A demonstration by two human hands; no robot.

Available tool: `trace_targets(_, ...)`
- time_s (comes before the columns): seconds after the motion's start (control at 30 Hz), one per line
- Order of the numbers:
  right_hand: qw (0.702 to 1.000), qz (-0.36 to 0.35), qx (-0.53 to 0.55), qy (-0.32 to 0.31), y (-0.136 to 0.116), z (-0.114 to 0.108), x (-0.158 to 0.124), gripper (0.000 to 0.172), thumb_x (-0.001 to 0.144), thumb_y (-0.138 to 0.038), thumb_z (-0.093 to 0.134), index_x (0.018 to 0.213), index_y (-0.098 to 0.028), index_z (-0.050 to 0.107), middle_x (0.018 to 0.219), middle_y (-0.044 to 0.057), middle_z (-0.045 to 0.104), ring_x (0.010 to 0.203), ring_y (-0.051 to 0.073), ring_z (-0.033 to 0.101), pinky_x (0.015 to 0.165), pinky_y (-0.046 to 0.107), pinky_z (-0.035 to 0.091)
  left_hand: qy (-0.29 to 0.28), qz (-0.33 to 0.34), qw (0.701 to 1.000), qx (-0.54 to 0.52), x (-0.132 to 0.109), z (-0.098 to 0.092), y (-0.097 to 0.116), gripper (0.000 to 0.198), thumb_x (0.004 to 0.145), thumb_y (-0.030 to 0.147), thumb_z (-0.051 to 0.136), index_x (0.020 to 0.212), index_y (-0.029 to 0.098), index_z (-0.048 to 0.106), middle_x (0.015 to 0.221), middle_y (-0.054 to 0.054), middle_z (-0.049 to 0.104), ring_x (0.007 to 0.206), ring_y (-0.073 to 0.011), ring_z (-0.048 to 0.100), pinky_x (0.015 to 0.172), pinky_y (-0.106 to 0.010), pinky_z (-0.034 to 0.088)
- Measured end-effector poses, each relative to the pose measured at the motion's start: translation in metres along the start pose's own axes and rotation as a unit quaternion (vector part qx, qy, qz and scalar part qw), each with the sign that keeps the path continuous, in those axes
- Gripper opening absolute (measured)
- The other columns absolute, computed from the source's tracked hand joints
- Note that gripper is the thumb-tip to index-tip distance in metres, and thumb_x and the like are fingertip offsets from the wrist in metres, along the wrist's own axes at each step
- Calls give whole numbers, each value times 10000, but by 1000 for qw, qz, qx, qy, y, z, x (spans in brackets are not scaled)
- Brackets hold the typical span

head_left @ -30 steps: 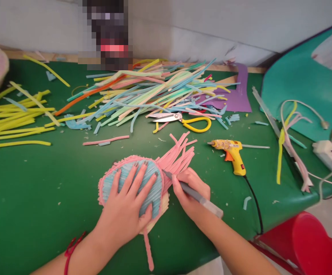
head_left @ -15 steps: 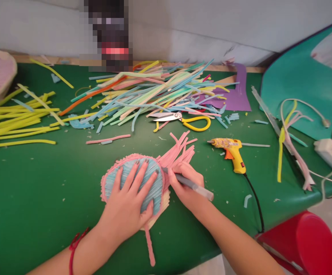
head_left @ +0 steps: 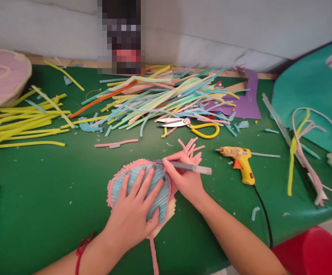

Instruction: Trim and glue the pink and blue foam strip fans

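**Under the left hand (head_left: pixel 133 210): blue panel (head_left: pixel 163 200) pinned, pen (head_left: pixel 189 167) at its rim**

Nearest: pink stem (head_left: pixel 153 254) pokes out below the left thumb, toward the wearer. Left hand flat, fingers spread on the panel, which lies over a cream layer (head_left: pixel 170 211), visible just right of that thumb.

Right hand (head_left: pixel 187 180) pinches the pen between thumb and fingers; tip at the far rim, just past the left fingertips. Can't tell if it's touching.

For a clean line, I'd press evenly with the left palm so the layers don't creep, pull those fingertips back off the rim, and keep the tip snug to the edge with light strokes; fuzzy material will probably snag it. Pink strips (head_left: pixel 198 156) fan out beyond the right hand: keep them flat.

Right of the right hand: glue gun (head_left: pixel 244 157). Mind the nozzle. Farther past that hand: scissors (head_left: pixel 179 122), then the mixed strip heap (head_left: pixel 160 95).
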State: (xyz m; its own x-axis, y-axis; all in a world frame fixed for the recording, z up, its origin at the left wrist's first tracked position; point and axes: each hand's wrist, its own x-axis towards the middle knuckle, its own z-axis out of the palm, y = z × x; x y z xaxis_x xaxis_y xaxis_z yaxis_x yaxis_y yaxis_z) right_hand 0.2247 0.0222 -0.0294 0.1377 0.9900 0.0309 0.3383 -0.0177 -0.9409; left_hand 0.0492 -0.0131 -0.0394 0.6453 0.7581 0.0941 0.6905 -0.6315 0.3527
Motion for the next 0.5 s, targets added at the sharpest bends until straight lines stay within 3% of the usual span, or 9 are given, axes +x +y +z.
trace_targets(0.1,998,38,36,-35,1,3,1,81,829,-292,620,821,-216,645,720,-4,667,632,124,631,551,236,518,2,4,1000,2,1,0,-1,575,829,437,509,1361,217,502,1461,-114,426,1337,-328,380,1140,-491,57)
trace_targets(0.33,995,91,37,-31,4,0,4,99,821,-305,625,790,-212,634,674,-4,647,589,124,604,529,242,498,0,-5,1000,0,1,-1,1,582,804,420,552,1354,235,507,1454,-98,439,1327,-306,396,1147,-479,32)
trace_targets(0.5,998,55,-5,19,2,-8,-1,93,827,-266,606,751,-213,606,656,-12,637,564,118,587,503,232,472,1,-7,1000,-5,1,-1,1,564,813,420,538,1345,235,517,1445,-90,454,1323,-308,402,1148,-479,51)
